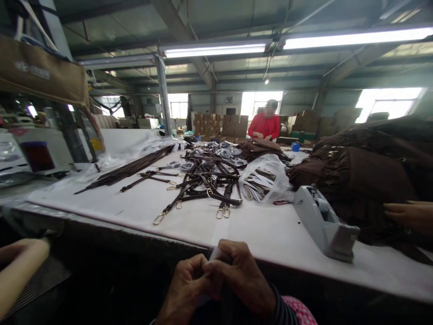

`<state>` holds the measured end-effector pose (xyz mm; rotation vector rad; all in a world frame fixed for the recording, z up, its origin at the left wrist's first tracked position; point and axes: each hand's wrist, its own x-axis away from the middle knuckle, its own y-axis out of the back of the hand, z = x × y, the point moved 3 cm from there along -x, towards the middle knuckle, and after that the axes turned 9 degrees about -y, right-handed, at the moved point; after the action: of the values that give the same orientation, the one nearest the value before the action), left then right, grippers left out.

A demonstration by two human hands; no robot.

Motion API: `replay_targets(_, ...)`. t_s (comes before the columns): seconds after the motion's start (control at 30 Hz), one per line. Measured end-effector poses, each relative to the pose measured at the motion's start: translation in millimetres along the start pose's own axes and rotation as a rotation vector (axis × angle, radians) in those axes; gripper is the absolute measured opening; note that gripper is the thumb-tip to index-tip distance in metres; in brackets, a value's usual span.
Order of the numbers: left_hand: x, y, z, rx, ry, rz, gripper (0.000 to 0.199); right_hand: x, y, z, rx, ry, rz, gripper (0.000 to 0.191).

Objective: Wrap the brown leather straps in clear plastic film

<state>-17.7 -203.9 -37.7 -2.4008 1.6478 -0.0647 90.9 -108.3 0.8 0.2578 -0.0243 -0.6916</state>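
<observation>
At the table's front edge my left hand (187,282) is closed, with thumb and fingertips pinched together. My right hand (241,275) is pinched close against it. A thin whitish, see-through strip (215,254), like plastic film, shows between the two hands; its lower part is mostly hidden by my fingers. Beyond my hands lies a tangled pile of dark brown straps (203,180) with gold-coloured metal clips (158,219). To the right on the table stands a grey tape dispenser (324,225).
A clear plastic bag of strips (265,180) lies mid-table. Long brown straps (131,167) stretch out at the left. Brown fabric bags (358,176) are heaped on the right. Other people's arms reach in at left (23,262) and right (409,214). A person in red (265,126) stands at the far end.
</observation>
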Motion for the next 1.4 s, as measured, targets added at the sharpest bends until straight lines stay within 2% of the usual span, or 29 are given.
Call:
replay_targets(0.07,-4.4,0.7,-5.0,-0.053,-0.014,0.001,0.045,-24.3,23.8,9.1,0.137,0.056,0.045,0.031)
replay_targets(0.13,-6.7,3.7,-8.2,-0.105,-0.011,0.014,0.046,-53.5,55.6,14.4,0.481,0.154,-0.087,0.021)
replay_targets(0.17,-7.1,5.3,-9.1,-0.128,-0.01,0.025,0.048,-68.9,70.5,12.8,0.728,0.137,-0.154,0.018)
replay_targets(0.23,-7.5,7.6,-9.7,-0.174,-0.022,0.035,0.052,-96.9,94.2,5.4,0.887,0.093,-0.196,0.027)
replay_targets(0.33,-9.0,8.1,-9.0,-0.236,-0.068,0.021,0.055,-125.1,108.9,-7.2,1.009,0.038,-0.187,0.023)
replay_targets(0.43,-12.9,5.6,-9.9,-0.221,-0.093,0.034,0.058,-131.0,103.9,-4.7,1.076,0.052,-0.17,0.012)
replay_targets(0.57,-21.2,1.8,-21.8,0.03,-0.074,0.072,0.046,-100.9,80.6,23.9,1.097,0.153,-0.111,0.004)
replay_targets(0.67,-27.8,-1.2,-36.1,0.285,-0.081,0.04,0.03,-57.3,57.5,43.5,1.094,0.246,-0.025,0.006)
replay_targets(0.73,-29.9,-3.2,-44.8,0.397,-0.086,-0.005,0.028,-27.1,43.8,49.7,1.042,0.31,0.042,0.01)
replay_targets(0.83,-26.0,-5.1,-59.8,0.442,-0.093,-0.059,0.027,4.1,33.2,50.0,0.931,0.35,0.114,0.022)
replay_targets(0.93,-15.3,-4.3,-78.5,0.388,-0.126,-0.067,0.027,12.4,35.0,45.1,0.856,0.336,0.151,0.014)
replay_targets(0.97,-10.9,-3.1,-83.8,0.356,-0.143,-0.069,0.027,11.9,37.4,42.8,0.844,0.326,0.155,0.01)
replay_targets(1.03,-1.8,-0.7,-88.6,0.289,-0.153,-0.058,0.027,10.8,42.8,36.9,0.848,0.31,0.167,0.015)
replay_targets(1.1,7.4,1.2,-84.0,0.253,-0.116,-0.022,0.027,13.9,49.1,28.8,0.849,0.298,0.135,0.018)
replay_targets(1.2,19.8,4.2,-66.3,0.267,-0.047,-0.005,0.03,29.9,58.3,9.1,0.705,0.276,-0.065,0.016)
replay_targets(1.27,26.4,5.5,-53.5,0.312,-0.029,-0.066,0.034,44.6,57.2,-13.3,0.478,0.218,-0.147,0.02)
replay_targets(1.3,29.6,4.8,-47.3,0.344,-0.024,-0.105,0.036,51.3,51.8,-27.0,0.336,0.165,-0.113,0.025)
replay_targets(1.4,40.4,-4.6,-28.3,0.456,0.015,-0.174,0.041,67.3,20.1,-64.9,-0.147,-0.056,0.154,0.049)
